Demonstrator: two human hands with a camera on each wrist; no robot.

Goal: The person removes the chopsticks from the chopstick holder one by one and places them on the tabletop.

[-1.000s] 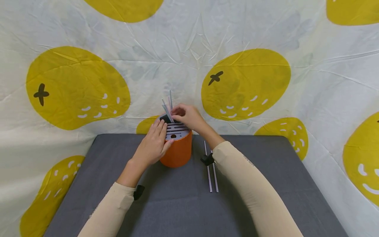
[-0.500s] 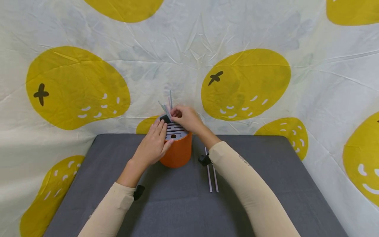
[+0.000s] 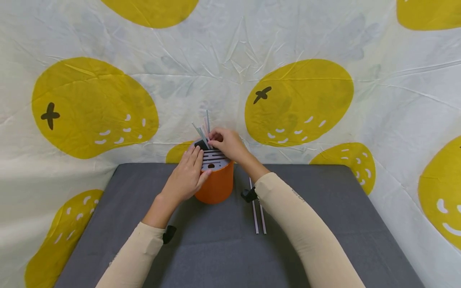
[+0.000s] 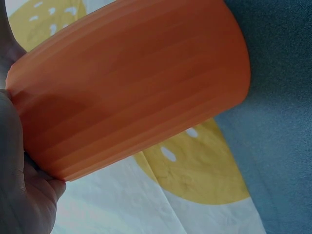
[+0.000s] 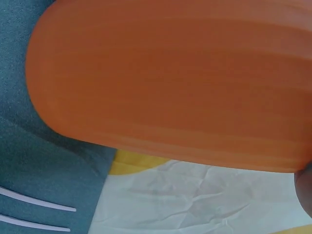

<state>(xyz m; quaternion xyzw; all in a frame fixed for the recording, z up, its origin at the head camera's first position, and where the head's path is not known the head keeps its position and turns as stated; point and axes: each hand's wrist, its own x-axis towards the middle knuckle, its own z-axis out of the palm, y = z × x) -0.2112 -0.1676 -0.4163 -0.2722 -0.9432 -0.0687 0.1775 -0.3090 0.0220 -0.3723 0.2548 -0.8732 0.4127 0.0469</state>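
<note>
An orange utensil holder (image 3: 215, 188) with a grey slotted top (image 3: 216, 160) stands near the table's back edge. Several thin chopsticks (image 3: 201, 132) lean upright out of the dark opening at its back. My left hand (image 3: 184, 174) rests on the holder's left rim, fingers straight along the top and thumb at the front. Over the right of the opening, my right hand (image 3: 228, 144) pinches what looks like a chopstick between thumb and forefinger; the fingers partly hide it. Both wrist views are mostly filled by the holder's orange wall (image 4: 131, 83).
Two pale chopsticks (image 3: 255, 216) lie side by side on the grey-covered table (image 3: 216, 248), right of the holder and partly under my right forearm. Behind the table hangs a white cloth (image 3: 223, 48) with large yellow fruit prints.
My right hand has shifted slightly lower and its forearm slightly left. One chopstick in the opening has tipped to the left. My left hand has stayed where it was.
</note>
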